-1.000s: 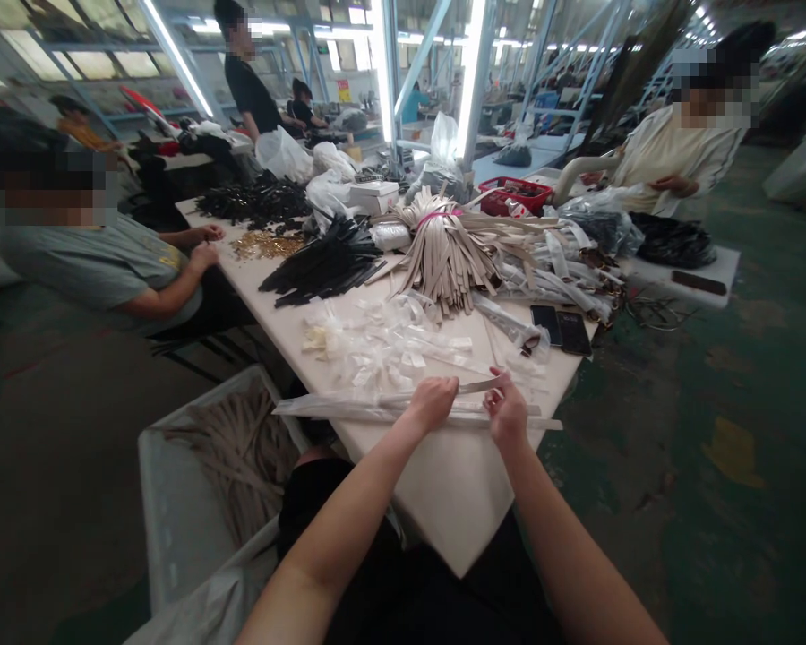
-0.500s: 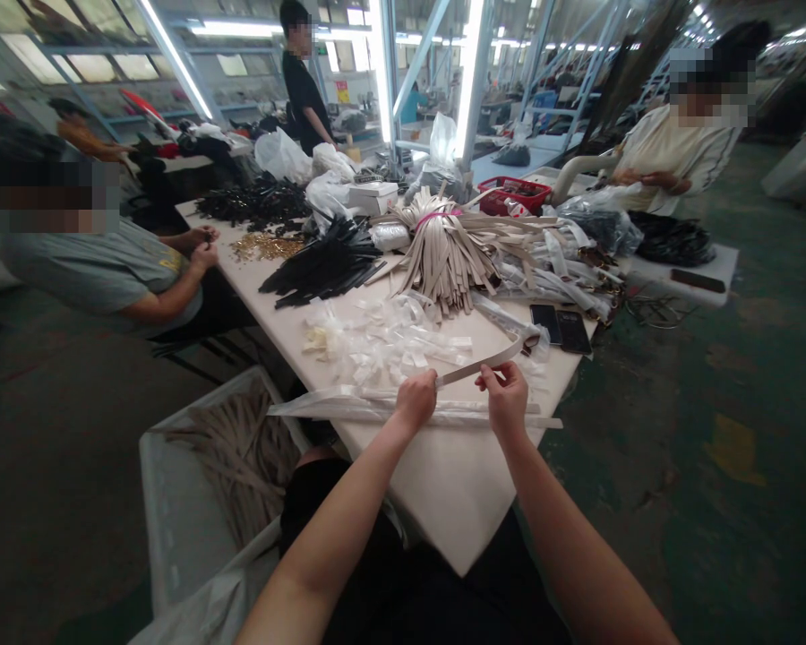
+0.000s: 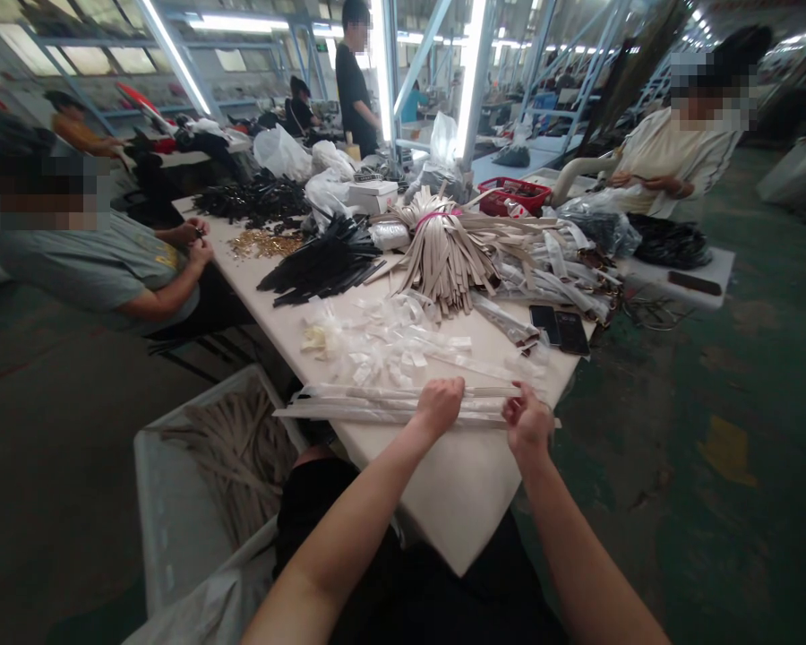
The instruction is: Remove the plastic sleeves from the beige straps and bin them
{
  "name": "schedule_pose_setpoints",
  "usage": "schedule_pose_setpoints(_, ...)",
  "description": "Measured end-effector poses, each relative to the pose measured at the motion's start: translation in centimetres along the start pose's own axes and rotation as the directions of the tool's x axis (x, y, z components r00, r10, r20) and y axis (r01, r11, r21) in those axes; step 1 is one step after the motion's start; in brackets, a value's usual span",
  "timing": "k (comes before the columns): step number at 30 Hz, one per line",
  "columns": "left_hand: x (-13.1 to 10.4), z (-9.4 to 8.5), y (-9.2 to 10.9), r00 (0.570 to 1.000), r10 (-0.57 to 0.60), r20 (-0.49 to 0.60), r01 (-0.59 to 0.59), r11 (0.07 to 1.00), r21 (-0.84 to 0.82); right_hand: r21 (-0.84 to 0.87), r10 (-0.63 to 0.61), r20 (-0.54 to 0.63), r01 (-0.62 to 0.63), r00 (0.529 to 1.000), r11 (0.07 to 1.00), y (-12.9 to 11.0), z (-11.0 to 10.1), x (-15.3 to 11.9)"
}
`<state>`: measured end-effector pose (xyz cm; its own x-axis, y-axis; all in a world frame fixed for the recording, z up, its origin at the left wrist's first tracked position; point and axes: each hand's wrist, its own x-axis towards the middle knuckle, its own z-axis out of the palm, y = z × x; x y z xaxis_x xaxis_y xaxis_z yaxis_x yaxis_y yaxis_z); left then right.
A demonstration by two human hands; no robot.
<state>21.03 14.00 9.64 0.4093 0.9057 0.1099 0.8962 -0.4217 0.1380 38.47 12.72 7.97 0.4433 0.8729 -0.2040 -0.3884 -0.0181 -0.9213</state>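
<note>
A beige strap (image 3: 489, 391) stretches between my two hands, just above the near part of the table. My left hand (image 3: 441, 405) is closed around it, its fingertips hidden behind the knuckles. With thumb and fingers, my right hand (image 3: 530, 421) pinches the strap near its right end. Beneath both hands lie several long straps in clear plastic sleeves (image 3: 369, 408), side by side across the table. Just beyond them is a loose heap of clear plastic scraps (image 3: 390, 345).
A big bundle of beige straps (image 3: 440, 260) stands mid-table, beside black strips (image 3: 322, 264). Two dark phones (image 3: 559, 330) lie near the right edge. A white bin (image 3: 167, 502) of straps stands at lower left. Co-workers sit left and right.
The strap has come down from a raised slant to lie level over the sleeved straps. Both hands have moved right, the right one also lower. A person in the background has shifted right.
</note>
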Motion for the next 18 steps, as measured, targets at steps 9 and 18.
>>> schedule_pose_setpoints(9, 1.3, 1.3, 2.6, 0.999, 0.052, 0.014, -0.052, 0.999, 0.004, -0.185, 0.080, 0.079, -0.064, 0.994, 0.981, 0.8, -1.2, 0.5)
schedule_pose_setpoints(18, 1.3, 2.1, 3.1, 0.996, 0.072, 0.045, -0.072, 0.997, 0.001, -0.241, 0.091, 0.137, -0.056, 0.986, 0.969, 1.2, -1.4, 0.6)
